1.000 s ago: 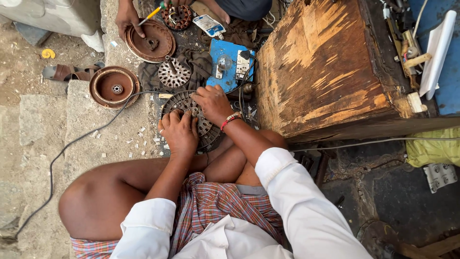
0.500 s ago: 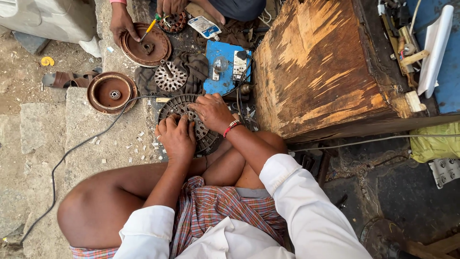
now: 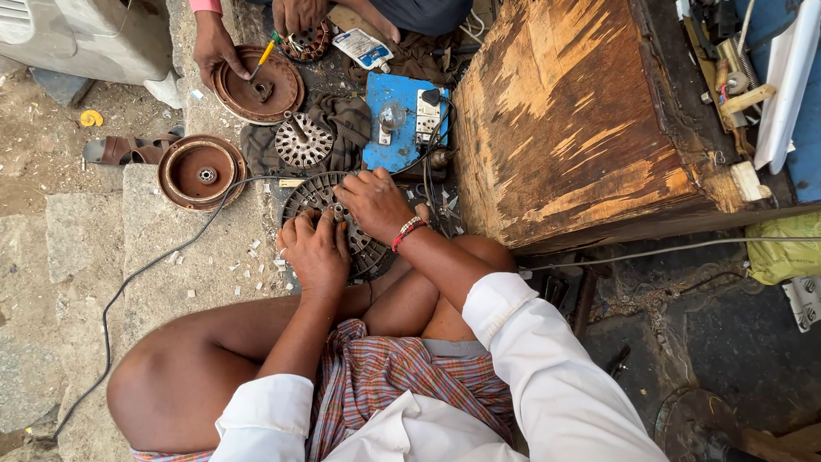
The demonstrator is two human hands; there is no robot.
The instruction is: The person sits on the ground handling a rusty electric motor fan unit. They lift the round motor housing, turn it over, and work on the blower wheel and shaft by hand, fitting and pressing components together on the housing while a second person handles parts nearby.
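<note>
In the middle of the frame, a round slotted motor core lies flat on the ground. The left hand presses its lower edge with curled fingers, and the right hand, fingers bent, rests on its right part, equally near.

Dull grey metal stator, rough scuffed wood box, rusty matt metal cover, rough stone slab
</note>
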